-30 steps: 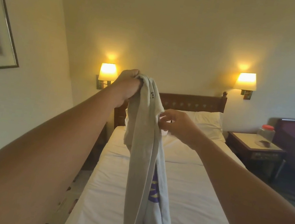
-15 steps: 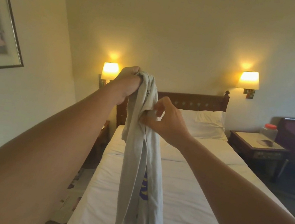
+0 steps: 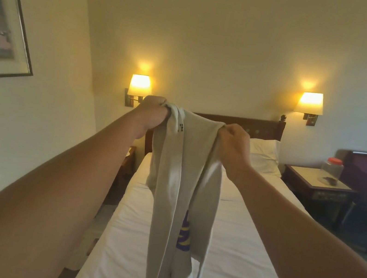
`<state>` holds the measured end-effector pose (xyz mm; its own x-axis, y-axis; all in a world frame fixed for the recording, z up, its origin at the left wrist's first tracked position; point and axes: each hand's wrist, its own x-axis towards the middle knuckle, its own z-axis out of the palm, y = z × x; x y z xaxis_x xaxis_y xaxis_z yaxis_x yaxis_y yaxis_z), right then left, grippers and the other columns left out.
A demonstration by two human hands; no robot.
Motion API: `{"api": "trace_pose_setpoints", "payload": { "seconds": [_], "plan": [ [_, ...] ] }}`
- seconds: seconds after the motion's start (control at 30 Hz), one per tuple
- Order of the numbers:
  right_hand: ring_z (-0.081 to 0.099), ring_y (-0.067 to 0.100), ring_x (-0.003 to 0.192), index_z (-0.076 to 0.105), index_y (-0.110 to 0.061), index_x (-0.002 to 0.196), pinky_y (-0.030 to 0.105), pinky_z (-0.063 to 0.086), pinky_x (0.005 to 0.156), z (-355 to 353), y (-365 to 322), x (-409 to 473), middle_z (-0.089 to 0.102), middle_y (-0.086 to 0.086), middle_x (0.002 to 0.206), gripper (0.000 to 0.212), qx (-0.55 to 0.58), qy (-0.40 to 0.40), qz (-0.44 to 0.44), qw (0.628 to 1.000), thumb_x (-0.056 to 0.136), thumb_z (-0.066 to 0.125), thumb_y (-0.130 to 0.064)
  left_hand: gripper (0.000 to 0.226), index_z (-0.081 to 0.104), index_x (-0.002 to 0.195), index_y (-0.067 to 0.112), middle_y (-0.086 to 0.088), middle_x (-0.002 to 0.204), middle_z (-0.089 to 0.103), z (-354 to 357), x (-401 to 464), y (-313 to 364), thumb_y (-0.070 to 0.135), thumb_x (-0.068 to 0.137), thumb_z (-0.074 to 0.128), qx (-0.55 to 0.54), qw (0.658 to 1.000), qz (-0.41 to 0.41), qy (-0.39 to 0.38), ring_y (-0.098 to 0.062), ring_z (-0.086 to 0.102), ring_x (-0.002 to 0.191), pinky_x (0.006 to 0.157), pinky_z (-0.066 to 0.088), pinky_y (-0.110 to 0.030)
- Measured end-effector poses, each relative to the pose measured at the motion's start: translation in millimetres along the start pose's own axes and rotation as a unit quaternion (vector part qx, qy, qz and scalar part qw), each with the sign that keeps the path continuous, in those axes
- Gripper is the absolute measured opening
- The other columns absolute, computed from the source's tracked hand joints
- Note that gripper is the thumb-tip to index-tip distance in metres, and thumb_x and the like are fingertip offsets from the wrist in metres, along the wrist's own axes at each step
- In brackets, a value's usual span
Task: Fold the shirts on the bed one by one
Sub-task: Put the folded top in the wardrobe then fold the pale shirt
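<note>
A pale grey shirt point(image 3: 177, 186) with a purple and yellow print hangs in the air over the bed point(image 3: 242, 258). My left hand point(image 3: 151, 114) grips its top edge at the left, fingers curled round bunched cloth. My right hand point(image 3: 234, 143) pinches the top edge further right, so a short span of fabric stretches between the hands. The rest of the shirt droops in folds down to the white sheet. No other shirts show on the bed.
A white pillow point(image 3: 263, 154) lies against the dark wooden headboard point(image 3: 240, 125). A nightstand point(image 3: 318, 185) with a red-lidded jar point(image 3: 331, 169) stands right of the bed. Two lit wall lamps flank the headboard. The wall runs close along the left side.
My right hand moved from the shirt's middle up and rightward to the top edge, spreading the cloth between both hands. The left hand kept its grip.
</note>
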<state>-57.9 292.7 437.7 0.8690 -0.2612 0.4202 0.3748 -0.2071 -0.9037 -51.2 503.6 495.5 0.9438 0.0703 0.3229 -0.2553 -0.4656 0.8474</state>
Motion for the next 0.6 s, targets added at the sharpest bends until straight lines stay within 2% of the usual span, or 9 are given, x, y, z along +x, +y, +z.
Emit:
{"api": "trace_pose_setpoints", "payload": {
  "seconds": [0.03, 0.1, 0.2, 0.23, 0.27, 0.37, 0.43, 0.5, 0.6],
  "plan": [
    [0.051, 0.014, 0.071, 0.063, -0.015, 0.084, 0.03, 0.042, 0.06, -4, 0, 3, 0.059, -0.004, 0.078, 0.015, -0.015, 0.001, -0.006, 1.0, 0.095, 0.053, -0.02, 0.015, 0.059, 0.078, 0.013, -0.009, 0.089, 0.06, 3, -1, -3, 0.028, 0.081, 0.06, 0.035, 0.999, -0.002, -0.019, -0.028, 0.054, 0.088, 0.084, 0.049, -0.041],
    [0.054, 0.014, 0.071, 0.063, -0.012, 0.088, 0.029, 0.042, 0.058, -18, 0, 8, 0.061, -0.003, 0.08, 0.016, -0.113, -0.015, -0.061, 0.992, 0.097, 0.051, -0.02, 0.024, 0.066, 0.1, 0.004, -0.014, 0.105, 0.066, 4, -6, -5, 0.027, 0.095, 0.061, 0.141, 0.986, -0.021, -0.082, -0.033, 0.061, 0.101, 0.092, 0.054, -0.046],
    [0.059, 0.02, 0.07, 0.064, -0.012, 0.08, 0.033, 0.048, 0.061, -36, -2, 19, 0.065, 0.0, 0.075, 0.018, -0.242, -0.052, -0.144, 0.958, 0.091, 0.057, -0.024, 0.019, 0.064, 0.111, 0.016, -0.006, 0.114, 0.062, -2, -19, 6, 0.026, 0.096, 0.066, 0.31, 0.93, -0.079, -0.183, -0.025, 0.06, 0.104, 0.082, 0.052, -0.039],
    [0.06, 0.021, 0.07, 0.065, -0.013, 0.077, 0.035, 0.05, 0.063, -39, -4, 22, 0.065, 0.001, 0.073, 0.021, -0.264, -0.069, -0.158, 0.949, 0.089, 0.06, -0.029, 0.026, 0.063, 0.115, 0.021, -0.003, 0.116, 0.06, 1, -24, 12, 0.025, 0.091, 0.072, 0.314, 0.924, -0.094, -0.199, -0.024, 0.059, 0.105, 0.08, 0.049, -0.037],
    [0.06, 0.021, 0.07, 0.065, -0.013, 0.075, 0.035, 0.051, 0.063, -40, -7, 24, 0.065, 0.0, 0.073, 0.023, -0.283, -0.089, -0.169, 0.94, 0.088, 0.064, -0.033, 0.035, 0.062, 0.119, 0.024, 0.0, 0.118, 0.058, 7, -27, 17, 0.024, 0.087, 0.076, 0.284, 0.932, -0.092, -0.205, -0.023, 0.057, 0.107, 0.079, 0.047, -0.036],
    [0.056, 0.017, 0.064, 0.064, -0.012, 0.071, 0.029, 0.043, 0.056, -42, -16, 31, 0.062, -0.001, 0.069, 0.027, -0.314, -0.137, -0.204, 0.917, 0.087, 0.07, -0.033, 0.044, 0.064, 0.117, 0.028, 0.003, 0.116, 0.063, 52, -34, 25, 0.032, 0.078, 0.083, 0.144, 0.969, -0.037, -0.197, -0.02, 0.061, 0.103, 0.085, 0.051, -0.039],
    [0.054, 0.014, 0.063, 0.064, -0.011, 0.07, 0.027, 0.041, 0.057, -50, -18, 38, 0.06, -0.003, 0.067, 0.025, -0.31, -0.154, -0.212, 0.914, 0.085, 0.072, -0.029, 0.036, 0.069, 0.103, 0.022, 0.0, 0.101, 0.07, 84, -36, 17, 0.037, 0.076, 0.087, 0.138, 0.979, 0.003, -0.151, -0.018, 0.068, 0.088, 0.08, 0.055, -0.038],
    [0.054, 0.011, 0.064, 0.065, -0.011, 0.07, 0.027, 0.042, 0.059, -67, -12, 44, 0.061, -0.004, 0.068, 0.025, -0.298, -0.175, -0.196, 0.918, 0.084, 0.076, -0.029, 0.014, 0.07, 0.086, 0.016, 0.001, 0.087, 0.07, 103, -32, 8, 0.026, 0.086, 0.08, 0.172, 0.981, 0.061, -0.068, -0.014, 0.067, 0.075, 0.076, 0.058, -0.035],
    [0.051, 0.007, 0.062, 0.068, -0.005, 0.074, 0.019, 0.041, 0.058, -93, 8, 42, 0.059, -0.004, 0.068, 0.03, -0.251, -0.201, -0.151, 0.935, 0.084, 0.079, -0.032, 0.01, 0.07, 0.083, 0.013, 0.001, 0.081, 0.069, 119, -29, 7, 0.019, 0.091, 0.07, 0.16, 0.983, 0.091, -0.012, -0.013, 0.067, 0.075, 0.076, 0.056, -0.033]
  ]
}}
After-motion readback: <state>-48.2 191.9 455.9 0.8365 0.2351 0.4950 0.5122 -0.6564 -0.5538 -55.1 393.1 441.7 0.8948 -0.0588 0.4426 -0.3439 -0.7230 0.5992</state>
